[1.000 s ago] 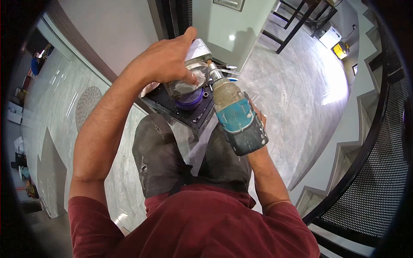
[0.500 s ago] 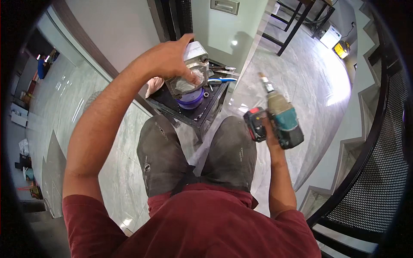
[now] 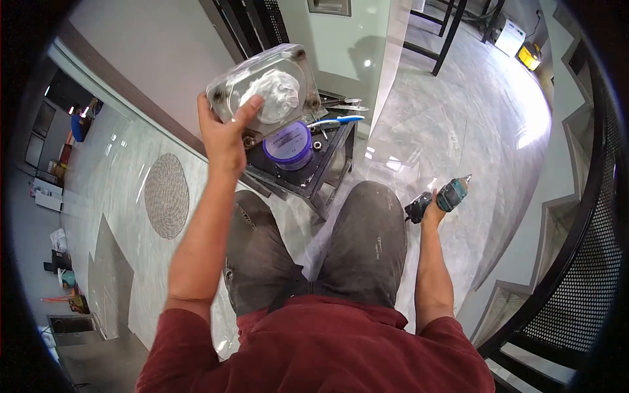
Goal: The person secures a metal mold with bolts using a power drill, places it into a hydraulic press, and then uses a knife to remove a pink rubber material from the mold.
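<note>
My left hand [image 3: 225,134] grips the lower left edge of a squarish, see-through-looking housing [image 3: 229,82]. A thick mound of white paste [image 3: 278,98] lies on the face turned toward me, with my thumb at its edge. The housing is tilted above a purple tub [image 3: 288,145] on a small black stand [image 3: 308,183]. Beside the tub lie a blue-and-white brush [image 3: 341,120] and a small metal ring [image 3: 318,145]. Out past my right knee, my right hand [image 3: 432,214] is wrapped round a teal-and-black cordless drill [image 3: 453,194], its tip angled up and right.
Behind the stand is a pale door panel [image 3: 347,52]. Stair steps [image 3: 524,249] and a black mesh railing [image 3: 570,288] run along the right. A round woven mat [image 3: 166,196] lies on the left floor. Another person [image 3: 78,126] is far off at left.
My left hand has shifted from over the housing to its lower left edge, and the housing has turned its pasted face toward me. The drill has dropped lower and swung its tip to the right.
</note>
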`<action>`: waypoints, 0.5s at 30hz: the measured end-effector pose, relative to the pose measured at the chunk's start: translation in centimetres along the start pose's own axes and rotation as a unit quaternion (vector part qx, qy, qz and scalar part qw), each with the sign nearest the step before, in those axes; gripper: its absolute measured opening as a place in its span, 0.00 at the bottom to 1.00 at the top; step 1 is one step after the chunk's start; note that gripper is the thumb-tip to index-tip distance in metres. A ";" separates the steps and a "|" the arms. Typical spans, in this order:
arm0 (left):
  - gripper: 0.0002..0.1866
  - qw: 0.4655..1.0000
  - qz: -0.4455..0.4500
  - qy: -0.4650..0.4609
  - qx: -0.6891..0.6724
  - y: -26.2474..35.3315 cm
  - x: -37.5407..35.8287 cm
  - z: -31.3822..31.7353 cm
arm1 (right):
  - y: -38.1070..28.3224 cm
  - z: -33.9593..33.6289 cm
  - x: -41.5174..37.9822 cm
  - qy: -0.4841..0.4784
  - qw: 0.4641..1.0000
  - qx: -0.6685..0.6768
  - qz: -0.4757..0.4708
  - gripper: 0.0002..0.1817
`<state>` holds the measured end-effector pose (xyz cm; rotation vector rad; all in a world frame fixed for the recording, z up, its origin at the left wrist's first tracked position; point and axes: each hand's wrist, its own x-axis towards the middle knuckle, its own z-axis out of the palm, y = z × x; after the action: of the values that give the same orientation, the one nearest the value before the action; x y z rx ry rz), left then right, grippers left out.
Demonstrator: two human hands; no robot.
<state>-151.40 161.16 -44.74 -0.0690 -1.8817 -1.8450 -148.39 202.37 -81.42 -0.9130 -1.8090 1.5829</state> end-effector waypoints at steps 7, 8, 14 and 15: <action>0.38 0.996 0.071 0.058 -0.007 -5.0 -1.8 -0.3 | 5.2 0.7 1.2 0.038 0.999 -0.036 -0.002 0.25; 0.38 0.996 0.068 0.055 -0.005 -5.5 -1.8 -0.4 | 5.1 0.6 1.4 0.039 0.996 -0.073 -0.022 0.24; 0.42 0.997 0.074 0.026 -0.005 -6.3 -1.8 -1.1 | 2.8 0.4 -0.5 0.031 0.987 -0.156 -0.006 0.27; 0.44 0.997 0.075 0.013 0.012 -6.2 -1.9 -1.2 | 3.1 0.6 -0.7 0.037 0.986 -0.158 -0.027 0.25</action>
<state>-151.71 160.07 -51.26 -0.1734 -1.8277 -1.7147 -148.01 201.68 -84.55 -1.0384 -2.0495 1.2326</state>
